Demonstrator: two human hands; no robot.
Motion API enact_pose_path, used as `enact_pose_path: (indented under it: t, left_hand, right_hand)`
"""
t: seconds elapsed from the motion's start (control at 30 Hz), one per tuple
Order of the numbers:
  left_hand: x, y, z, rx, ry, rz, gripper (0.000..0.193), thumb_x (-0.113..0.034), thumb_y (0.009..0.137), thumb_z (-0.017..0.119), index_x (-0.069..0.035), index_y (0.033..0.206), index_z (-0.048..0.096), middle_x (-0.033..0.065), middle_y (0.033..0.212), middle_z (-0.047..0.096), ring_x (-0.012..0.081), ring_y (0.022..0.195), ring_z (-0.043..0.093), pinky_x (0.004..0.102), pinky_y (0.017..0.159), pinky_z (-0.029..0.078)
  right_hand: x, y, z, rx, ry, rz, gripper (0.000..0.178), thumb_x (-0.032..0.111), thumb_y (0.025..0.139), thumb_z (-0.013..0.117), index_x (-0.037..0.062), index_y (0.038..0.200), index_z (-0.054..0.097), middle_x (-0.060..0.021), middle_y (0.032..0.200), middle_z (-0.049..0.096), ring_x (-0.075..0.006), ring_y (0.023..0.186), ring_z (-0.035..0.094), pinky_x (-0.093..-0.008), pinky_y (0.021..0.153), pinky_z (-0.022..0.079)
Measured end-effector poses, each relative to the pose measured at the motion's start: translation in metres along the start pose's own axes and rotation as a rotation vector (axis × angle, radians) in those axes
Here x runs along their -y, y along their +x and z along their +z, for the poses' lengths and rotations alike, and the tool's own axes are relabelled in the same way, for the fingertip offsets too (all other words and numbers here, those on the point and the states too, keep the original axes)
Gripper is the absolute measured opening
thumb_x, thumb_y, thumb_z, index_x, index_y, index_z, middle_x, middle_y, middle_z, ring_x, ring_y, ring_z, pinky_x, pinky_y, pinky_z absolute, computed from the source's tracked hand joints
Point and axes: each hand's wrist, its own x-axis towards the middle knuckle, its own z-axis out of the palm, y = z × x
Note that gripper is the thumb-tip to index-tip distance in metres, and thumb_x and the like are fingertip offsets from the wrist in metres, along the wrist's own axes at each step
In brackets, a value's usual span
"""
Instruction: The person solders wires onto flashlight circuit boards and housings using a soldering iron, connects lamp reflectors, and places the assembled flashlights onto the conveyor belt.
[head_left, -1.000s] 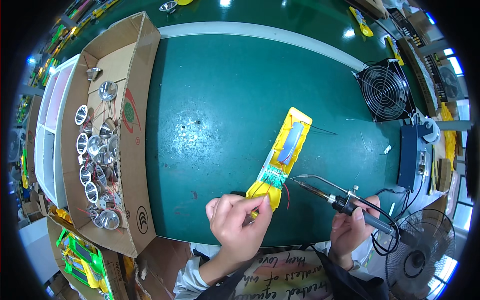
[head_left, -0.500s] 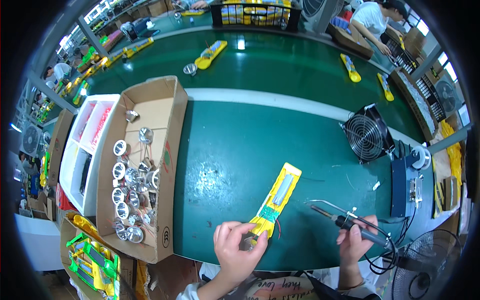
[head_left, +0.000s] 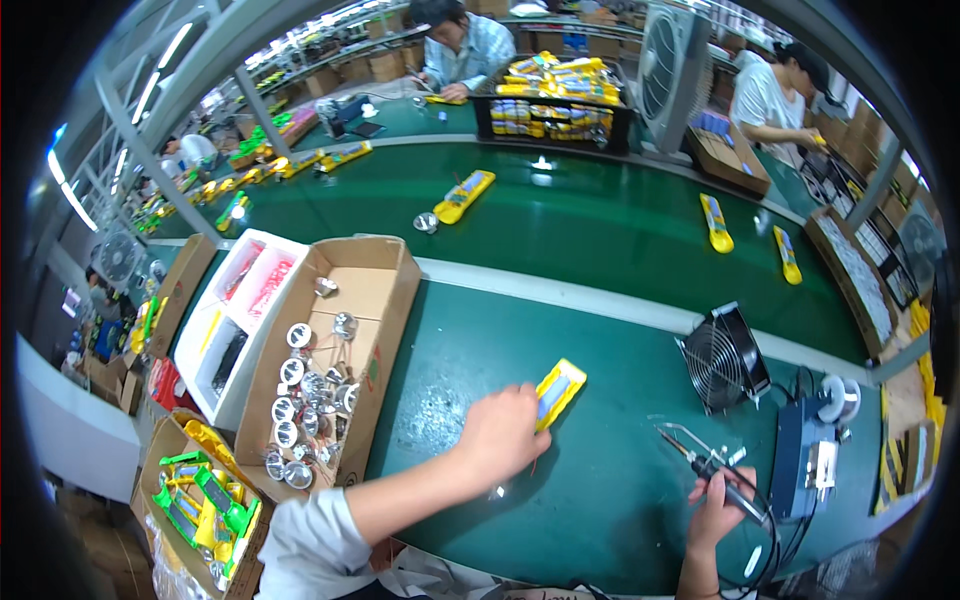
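Observation:
My left hand reaches across the green bench with its back up and its fingers curled down over a yellow flashlight casing. The casing's far end, with a grey-white battery lying inside, sticks out beyond my knuckles; its near half and my fingertips are hidden. A thin red wire shows just below the hand. Under my wrist is a small shiny piece, mostly covered. My right hand is closed around the handle of a soldering iron, whose tip and curved metal feed tube point up and left, apart from the casing.
A cardboard box of lamp reflectors stands at left, beside a white foam box. A lower carton holds green and yellow casings. At right are a small fan and a blue soldering unit. Behind, a belt carries casings; co-workers sit beyond.
The view has tipped upward, showing more of the belt and co-workers. My left hand has moved from the casing's near end to over its middle. My right hand keeps the soldering iron.

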Motion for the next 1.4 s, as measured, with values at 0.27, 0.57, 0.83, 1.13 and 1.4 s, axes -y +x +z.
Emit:
enact_pose_path:
  t: [0.27, 0.57, 0.83, 1.13, 1.4]
  left_hand:
    - [0.068, 0.203, -0.022, -0.418, -0.064, -0.139, 0.030, -0.024, 0.063, 0.065, -0.003, 0.083, 0.057, 0.0144, 0.080, 0.060, 0.0302, 0.075, 0.059, 0.0383, 0.066, 0.048]
    - [0.081, 0.301, 0.011, -0.745, -0.324, -0.356, 0.035, -0.016, 0.060, 0.069, -0.004, 0.087, 0.052, 0.0107, 0.082, 0.059, 0.0269, 0.078, 0.058, 0.0356, 0.065, 0.048]
    - [0.068, 0.077, -0.102, -0.441, -0.140, 0.089, 0.032, -0.026, 0.068, 0.062, -0.002, 0.088, 0.053, 0.0143, 0.085, 0.055, 0.0292, 0.082, 0.054, 0.0364, 0.069, 0.045]
    - [0.249, -0.256, -0.158, -0.401, 0.165, -0.955, 0.028, -0.028, 0.076, 0.052, -0.002, 0.083, 0.061, 0.0153, 0.079, 0.061, 0.0293, 0.075, 0.059, 0.0373, 0.066, 0.046]
    - [0.322, -0.375, -0.110, 0.265, 0.034, -1.356, 0.053, -0.034, 0.067, 0.057, 0.000, 0.108, 0.053, 0.0205, 0.103, 0.056, 0.0293, 0.095, 0.054, 0.0341, 0.080, 0.044]
  right_hand:
    - [-0.029, -0.004, -0.002, -0.026, -0.150, 0.014, 0.021, 0.016, 0.080, 0.053, -0.0002, 0.089, 0.043, -0.0098, 0.067, 0.051, -0.0087, 0.044, 0.045, -0.0181, 0.041, 0.038]
    - [-0.008, 0.007, 0.004, -0.023, -0.288, 0.102, 0.025, 0.015, 0.082, 0.053, -0.0047, 0.091, 0.042, -0.0122, 0.065, 0.052, -0.0165, 0.052, 0.049, -0.0254, 0.047, 0.041]
    - [-0.027, 0.013, -0.006, -0.044, -0.159, 0.222, 0.028, 0.017, 0.077, 0.057, -0.0019, 0.092, 0.041, -0.0098, 0.068, 0.047, -0.0149, 0.052, 0.044, -0.0229, 0.043, 0.037]
    - [0.006, 0.006, 0.024, -0.164, -0.101, 0.087, 0.026, 0.015, 0.078, 0.054, -0.0031, 0.089, 0.039, -0.0093, 0.070, 0.044, -0.0149, 0.054, 0.042, -0.0226, 0.044, 0.036]
    - [-0.046, 0.025, 0.000, 0.260, 0.449, 0.044, 0.027, 0.015, 0.078, 0.055, -0.0033, 0.089, 0.040, -0.0085, 0.066, 0.044, -0.0140, 0.051, 0.041, -0.0219, 0.042, 0.035]
